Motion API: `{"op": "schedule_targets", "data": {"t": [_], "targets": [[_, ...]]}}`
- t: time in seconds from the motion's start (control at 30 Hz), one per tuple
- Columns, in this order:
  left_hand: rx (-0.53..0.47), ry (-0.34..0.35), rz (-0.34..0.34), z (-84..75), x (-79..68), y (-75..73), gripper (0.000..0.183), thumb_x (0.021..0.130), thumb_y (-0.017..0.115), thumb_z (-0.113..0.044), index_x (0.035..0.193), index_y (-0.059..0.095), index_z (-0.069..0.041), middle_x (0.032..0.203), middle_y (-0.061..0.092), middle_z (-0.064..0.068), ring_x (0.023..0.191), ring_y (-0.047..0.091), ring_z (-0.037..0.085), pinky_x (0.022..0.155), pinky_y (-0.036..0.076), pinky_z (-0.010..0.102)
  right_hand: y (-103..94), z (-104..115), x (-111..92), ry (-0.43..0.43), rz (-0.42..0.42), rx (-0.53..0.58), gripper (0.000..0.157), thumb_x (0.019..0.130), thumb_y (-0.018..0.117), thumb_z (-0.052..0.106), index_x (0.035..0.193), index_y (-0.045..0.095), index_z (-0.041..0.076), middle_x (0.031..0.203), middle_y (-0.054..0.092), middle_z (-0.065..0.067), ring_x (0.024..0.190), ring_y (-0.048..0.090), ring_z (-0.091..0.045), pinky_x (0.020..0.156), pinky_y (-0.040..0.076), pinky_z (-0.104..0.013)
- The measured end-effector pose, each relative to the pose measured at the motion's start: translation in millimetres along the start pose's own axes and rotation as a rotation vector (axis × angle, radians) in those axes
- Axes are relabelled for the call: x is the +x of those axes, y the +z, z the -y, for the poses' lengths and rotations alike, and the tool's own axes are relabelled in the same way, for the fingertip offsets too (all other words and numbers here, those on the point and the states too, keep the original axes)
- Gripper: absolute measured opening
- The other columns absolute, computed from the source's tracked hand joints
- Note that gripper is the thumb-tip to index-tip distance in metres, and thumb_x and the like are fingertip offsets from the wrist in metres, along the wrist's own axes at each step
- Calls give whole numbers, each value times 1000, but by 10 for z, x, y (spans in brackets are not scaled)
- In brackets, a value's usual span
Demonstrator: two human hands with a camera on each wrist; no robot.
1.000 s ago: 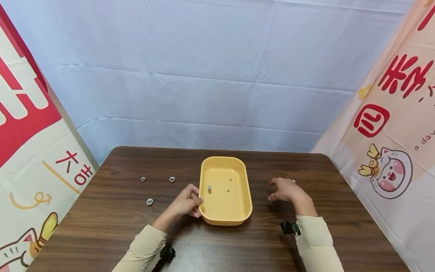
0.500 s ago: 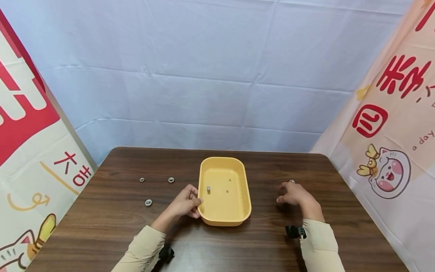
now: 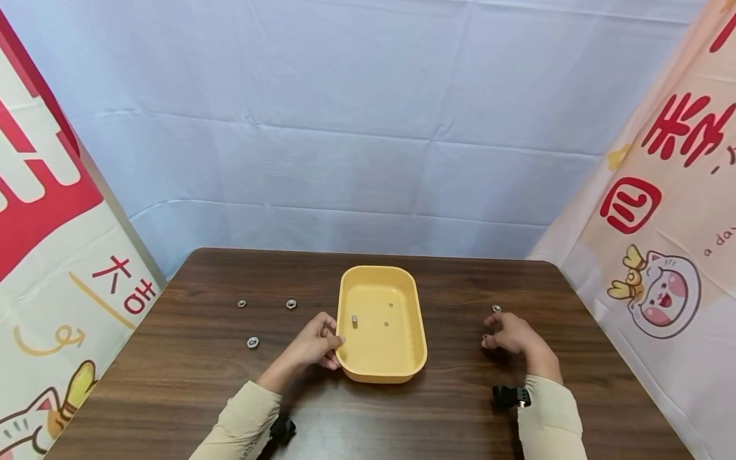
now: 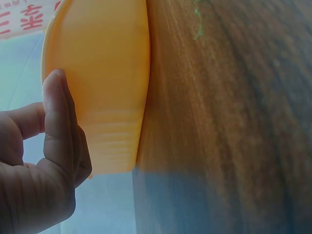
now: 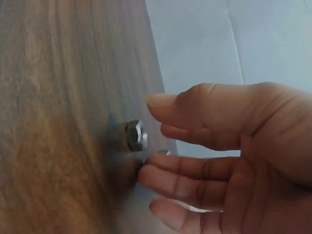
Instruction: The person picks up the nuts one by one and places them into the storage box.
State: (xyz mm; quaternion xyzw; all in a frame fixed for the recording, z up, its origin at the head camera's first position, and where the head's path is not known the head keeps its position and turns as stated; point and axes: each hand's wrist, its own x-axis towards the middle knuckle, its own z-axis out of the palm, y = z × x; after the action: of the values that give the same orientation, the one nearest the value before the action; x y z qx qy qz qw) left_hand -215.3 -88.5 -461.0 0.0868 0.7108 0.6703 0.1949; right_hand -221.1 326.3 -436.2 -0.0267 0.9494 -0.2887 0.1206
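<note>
My left hand point(image 3: 313, 345) pinches the left rim of a yellow tray point(image 3: 379, 361); in the left wrist view its fingers lie along the tray's outer wall point(image 4: 107, 73). Inside the tray are a metal nut point(image 3: 354, 321) standing on its side and two tiny nuts point(image 3: 386, 324). On the right, my right hand point(image 3: 514, 333) hovers low over the table, thumb and fingers apart. Just ahead of its fingertips, a hex nut point(image 5: 136, 135) sits on the wood, seemingly untouched. Another nut point(image 3: 496, 308) lies farther back, mostly hidden by the fingers in the right wrist view.
Left of the tray lie three loose nuts: a small one point(image 3: 242, 303), a medium one point(image 3: 291, 305) and a larger one point(image 3: 253, 343). The dark wooden table point(image 3: 368, 421) ends at a pale cloth backdrop point(image 3: 345, 160). Printed cloths hang at both sides.
My right hand has moved right and slightly toward me, uncovering the farther nut and coming over the nearer one. The left hand still holds the tray in place.
</note>
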Motion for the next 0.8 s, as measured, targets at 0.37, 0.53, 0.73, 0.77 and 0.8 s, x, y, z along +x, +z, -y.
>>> {"op": "schedule_targets", "data": {"t": [0.37,0.53,0.73,0.77,0.8], "targets": [[-8,-1,3,-2,-5,1,30,88,55,1,106,33,7,79,50,25,48,59,18,44,52,28,52,-186,-12,61,41,374,48,76,56,-12,120,39,-19,75,60,-9,69,59,-19,59,53,-37],[-8,-9,1,-5,-10,-1,30,88,56,1,107,33,7,78,50,24,48,59,18,43,52,28,97,-244,-26,98,41,452,49,76,58,-11,122,40,-18,76,62,-9,70,60,-18,60,54,-36],[-5,-7,0,-8,-13,2,30,88,56,1,106,33,6,78,50,24,48,58,18,43,52,28,151,-271,-33,153,-5,458,47,79,67,-1,119,47,-13,81,62,-7,71,58,-19,58,53,-35],[-5,-5,-1,-11,-13,4,30,88,55,1,106,33,6,78,51,24,48,58,18,43,52,28,157,-271,-33,156,-13,446,46,79,68,0,119,48,-12,82,61,-6,71,57,-19,59,53,-35],[-5,-4,-1,-13,-13,5,29,88,55,1,106,32,7,78,51,24,48,58,18,43,52,28,162,-267,-33,168,-27,441,46,79,69,2,118,49,-11,81,60,-5,70,56,-19,58,52,-35]]}}
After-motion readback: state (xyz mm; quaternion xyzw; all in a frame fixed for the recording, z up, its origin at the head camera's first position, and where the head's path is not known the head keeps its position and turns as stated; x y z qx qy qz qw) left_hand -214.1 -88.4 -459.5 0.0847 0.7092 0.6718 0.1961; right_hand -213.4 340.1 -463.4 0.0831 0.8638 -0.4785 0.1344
